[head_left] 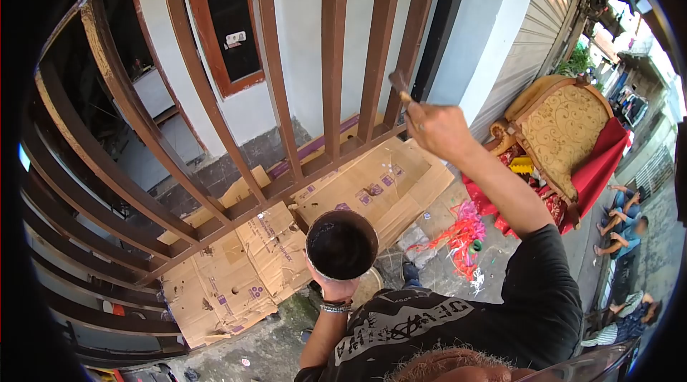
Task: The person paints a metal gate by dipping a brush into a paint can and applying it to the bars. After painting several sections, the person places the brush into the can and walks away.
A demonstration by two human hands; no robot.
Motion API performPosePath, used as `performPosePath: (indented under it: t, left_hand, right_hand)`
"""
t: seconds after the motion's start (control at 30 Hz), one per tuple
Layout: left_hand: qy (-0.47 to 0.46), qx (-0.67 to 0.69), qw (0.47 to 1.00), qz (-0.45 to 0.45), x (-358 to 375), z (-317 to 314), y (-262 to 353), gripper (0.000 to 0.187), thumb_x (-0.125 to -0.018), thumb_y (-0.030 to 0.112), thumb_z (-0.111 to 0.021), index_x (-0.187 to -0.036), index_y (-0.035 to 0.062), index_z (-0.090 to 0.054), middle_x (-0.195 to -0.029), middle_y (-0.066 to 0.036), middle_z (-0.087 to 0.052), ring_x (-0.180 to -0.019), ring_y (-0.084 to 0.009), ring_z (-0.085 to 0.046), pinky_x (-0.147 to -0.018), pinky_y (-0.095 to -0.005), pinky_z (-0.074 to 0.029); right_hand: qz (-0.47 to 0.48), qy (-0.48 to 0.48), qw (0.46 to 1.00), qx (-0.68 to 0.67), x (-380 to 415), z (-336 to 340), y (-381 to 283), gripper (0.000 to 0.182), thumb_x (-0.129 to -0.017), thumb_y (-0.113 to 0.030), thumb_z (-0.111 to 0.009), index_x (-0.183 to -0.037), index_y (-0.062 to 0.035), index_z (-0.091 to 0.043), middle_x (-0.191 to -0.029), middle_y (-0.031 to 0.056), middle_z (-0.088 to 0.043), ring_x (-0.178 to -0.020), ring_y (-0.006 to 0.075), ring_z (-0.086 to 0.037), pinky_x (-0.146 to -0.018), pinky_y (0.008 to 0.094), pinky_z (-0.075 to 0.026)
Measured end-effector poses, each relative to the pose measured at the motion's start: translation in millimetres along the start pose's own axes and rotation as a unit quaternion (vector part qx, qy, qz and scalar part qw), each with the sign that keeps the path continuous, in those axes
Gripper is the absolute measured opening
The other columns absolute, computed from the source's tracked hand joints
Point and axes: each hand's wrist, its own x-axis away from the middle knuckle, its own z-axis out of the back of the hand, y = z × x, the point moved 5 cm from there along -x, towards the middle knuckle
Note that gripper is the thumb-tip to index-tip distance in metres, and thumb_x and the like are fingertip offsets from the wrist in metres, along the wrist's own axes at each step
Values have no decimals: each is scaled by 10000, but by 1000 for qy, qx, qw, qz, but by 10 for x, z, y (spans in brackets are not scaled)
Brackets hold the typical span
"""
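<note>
My right hand (440, 131) is closed around the handle of a paintbrush (398, 84). The bristles point up and overlap one of the rightmost bars of a brown railing (333, 60). Low in front of my body, my left hand (334, 287) supports a round paint can (373, 228) from beneath. Dark paint (339, 252) shows inside the can, and its rim is stained brown. Several bars at the left look worn along their edges.
Flattened cardboard (372, 181) lies along the railing's foot. Pink and red plastic strips (461, 239) litter the ground. A gold patterned armchair (565, 138) with red cloth stands at right, and people (626, 228) sit beyond it. A white wall (304, 60) rises behind the bars.
</note>
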Motion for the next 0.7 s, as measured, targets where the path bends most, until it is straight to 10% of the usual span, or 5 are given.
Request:
performPosePath:
  t: [0.7]
  left_hand:
    - [68, -10, 998, 1, 94, 165, -25, 754, -956, 716, -337, -1477, 184, -449, -1493, -87, -478, -1363, -331, -463, -1144, -542, -365]
  right_hand:
    - [-22, -21, 993, -114, 609, -193, 27, 208, -874, -181, -673, -1034, -48, -677, -749, 111, -693, -619, 294, -672, -557, 391, -545]
